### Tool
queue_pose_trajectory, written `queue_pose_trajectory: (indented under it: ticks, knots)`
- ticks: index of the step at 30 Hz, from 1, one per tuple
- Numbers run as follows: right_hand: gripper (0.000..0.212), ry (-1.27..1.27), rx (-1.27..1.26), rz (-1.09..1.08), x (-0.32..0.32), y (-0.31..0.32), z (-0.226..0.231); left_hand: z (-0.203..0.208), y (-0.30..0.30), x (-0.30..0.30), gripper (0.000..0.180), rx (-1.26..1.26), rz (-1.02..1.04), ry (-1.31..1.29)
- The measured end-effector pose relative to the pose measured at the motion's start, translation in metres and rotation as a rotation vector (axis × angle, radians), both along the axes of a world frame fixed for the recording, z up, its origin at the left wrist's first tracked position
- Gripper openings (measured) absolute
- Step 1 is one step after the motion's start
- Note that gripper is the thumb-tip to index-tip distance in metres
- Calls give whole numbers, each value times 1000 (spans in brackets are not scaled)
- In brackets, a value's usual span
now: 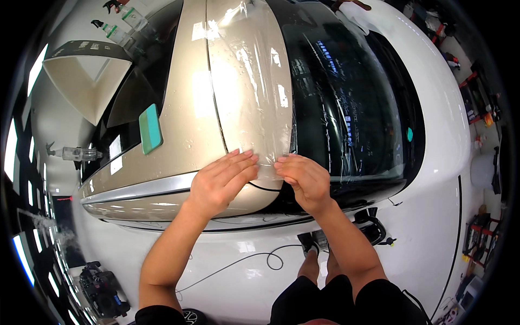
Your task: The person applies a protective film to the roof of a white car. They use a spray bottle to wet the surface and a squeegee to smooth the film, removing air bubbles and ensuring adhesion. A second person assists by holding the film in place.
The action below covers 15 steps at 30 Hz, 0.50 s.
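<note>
A sheet of clear film point(259, 97) lies wrinkled along the rear edge of the champagne-coloured car panel point(189, 108), with water drops and glare on it. My left hand point(219, 181) is closed at the film's near edge, fingers together and thumb hidden. Beside it, my right hand point(307, 181) pinches the same edge near the dark glass point(346, 108), fingers curled in. A short stretch of film spans the gap between both hands. Left of them, a teal and green squeegee point(151, 130) rests on the panel.
Spray bottles point(132, 19) and an open-ended cardboard box point(89, 70) are at the upper left; another spray bottle point(76, 153) lies lower. A person's hand point(355, 4) shows at the far edge. A thin cable point(238, 261) crosses the floor near a wheeled stool point(371, 227).
</note>
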State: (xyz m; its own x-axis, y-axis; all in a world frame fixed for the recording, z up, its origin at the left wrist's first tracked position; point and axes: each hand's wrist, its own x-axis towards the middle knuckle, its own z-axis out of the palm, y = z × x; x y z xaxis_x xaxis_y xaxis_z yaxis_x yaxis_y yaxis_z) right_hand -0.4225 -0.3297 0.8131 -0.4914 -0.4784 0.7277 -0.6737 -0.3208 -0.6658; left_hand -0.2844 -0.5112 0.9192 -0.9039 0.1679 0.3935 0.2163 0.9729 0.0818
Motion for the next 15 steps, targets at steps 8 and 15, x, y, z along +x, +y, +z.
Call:
queue_pose_trajectory:
  ticks: [8, 15]
  knots:
    - [23, 11, 41, -19, 1, 2, -5, 0, -1, 0, 17, 6, 4, 6]
    - [16, 32, 30, -36, 2, -1, -4, 0, 0, 3, 20, -17, 0, 20]
